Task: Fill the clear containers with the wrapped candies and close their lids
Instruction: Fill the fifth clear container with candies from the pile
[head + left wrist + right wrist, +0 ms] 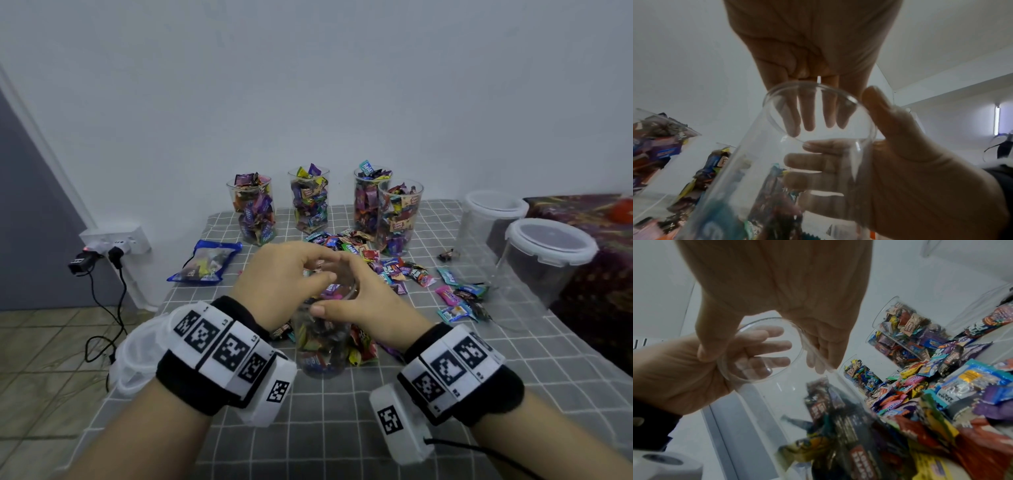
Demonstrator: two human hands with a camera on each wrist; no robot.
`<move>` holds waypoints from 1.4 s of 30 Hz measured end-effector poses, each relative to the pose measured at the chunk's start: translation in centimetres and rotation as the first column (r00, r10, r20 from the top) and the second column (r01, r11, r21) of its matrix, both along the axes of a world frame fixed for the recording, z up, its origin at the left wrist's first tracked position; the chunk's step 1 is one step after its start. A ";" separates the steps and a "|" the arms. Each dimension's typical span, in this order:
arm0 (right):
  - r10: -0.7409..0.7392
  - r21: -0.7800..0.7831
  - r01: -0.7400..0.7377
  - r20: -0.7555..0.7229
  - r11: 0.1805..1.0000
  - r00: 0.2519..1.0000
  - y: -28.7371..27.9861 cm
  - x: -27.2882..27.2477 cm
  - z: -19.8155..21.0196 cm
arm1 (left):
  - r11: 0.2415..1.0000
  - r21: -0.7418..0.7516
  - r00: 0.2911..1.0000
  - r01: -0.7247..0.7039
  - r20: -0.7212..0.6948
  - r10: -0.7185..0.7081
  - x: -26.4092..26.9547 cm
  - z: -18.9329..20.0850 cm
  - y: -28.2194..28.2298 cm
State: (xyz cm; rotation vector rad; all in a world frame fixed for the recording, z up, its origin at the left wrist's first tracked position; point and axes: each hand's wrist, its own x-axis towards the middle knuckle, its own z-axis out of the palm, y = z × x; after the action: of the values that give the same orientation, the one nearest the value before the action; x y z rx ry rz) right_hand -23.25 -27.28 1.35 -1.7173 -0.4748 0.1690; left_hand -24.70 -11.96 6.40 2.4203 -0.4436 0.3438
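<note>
A clear container (322, 346), about half full of wrapped candies, stands on the grey checked cloth in front of me. My right hand (356, 298) grips it just below the rim, thumb toward me and fingers round the far side; the left wrist view shows that hand (900, 162) wrapped round the container wall (760, 162). My left hand (308, 270) hovers over the mouth, its fingers (807, 116) straight and holding nothing. Loose wrapped candies (376, 263) lie in a pile just beyond. In the right wrist view the left hand (684, 369) shows through the container's rim (797, 331).
Several full, lidless containers (310, 202) stand in a row at the back. Two larger lidded tubs (548, 246) stand at the right. A blue candy bag (205, 263) lies to the left. Translucent lids (137, 359) sit by the left table edge; a socket with cables (113, 243) is beyond.
</note>
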 end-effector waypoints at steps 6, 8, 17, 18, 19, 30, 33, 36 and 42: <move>-0.008 -0.116 0.012 0.036 0.993 0.999 -0.5 0.2 -0.2 | 0.951 -0.305 0.985 0.046 0.173 0.008 0.3 -0.9 0.3; -0.026 -0.159 0.028 0.012 0.987 1.000 -1.2 0.0 0.1 | 0.912 -0.411 0.981 -0.003 0.175 0.082 0.9 -1.0 1.0; -0.630 -0.416 0.575 0.006 0.705 0.777 -8.1 5.0 -1.2 | 0.882 -0.317 0.934 -0.348 -0.202 0.296 6.7 -3.0 6.2; -0.666 -0.492 0.588 0.023 0.642 0.746 -9.0 5.8 -1.8 | 0.888 -0.273 0.920 -0.369 -0.243 0.307 7.4 -3.3 6.5; -0.690 -0.556 0.588 0.036 0.587 0.723 -9.7 6.5 -2.4 | 0.895 -0.224 0.904 -0.386 -0.286 0.318 8.1 -3.7 6.7; -0.792 -0.838 0.403 -0.056 0.368 0.608 -11.4 9.6 -5.4 | 0.920 0.106 0.777 -0.377 -0.504 0.376 13.7 -7.4 6.6; -0.752 -0.830 0.356 -0.110 0.429 0.650 -11.3 9.9 -5.6 | 0.920 0.133 0.763 -0.370 -0.521 0.382 14.4 -8.2 6.7; -0.673 -0.794 0.303 -0.173 0.527 0.719 -10.4 9.3 -4.9 | 0.923 0.132 0.756 -0.362 -0.538 0.374 14.9 -8.7 6.7; -0.505 -0.613 0.292 -0.206 0.734 0.838 -7.7 8.7 -3.1 | 0.932 0.133 0.736 -0.336 -0.581 0.348 15.3 -9.3 6.7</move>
State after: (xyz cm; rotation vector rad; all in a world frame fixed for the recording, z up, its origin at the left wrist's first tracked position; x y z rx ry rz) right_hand -14.51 -34.94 -1.77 -2.2648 0.2776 0.3225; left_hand -9.37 -5.24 -2.89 2.4547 0.2941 -0.2880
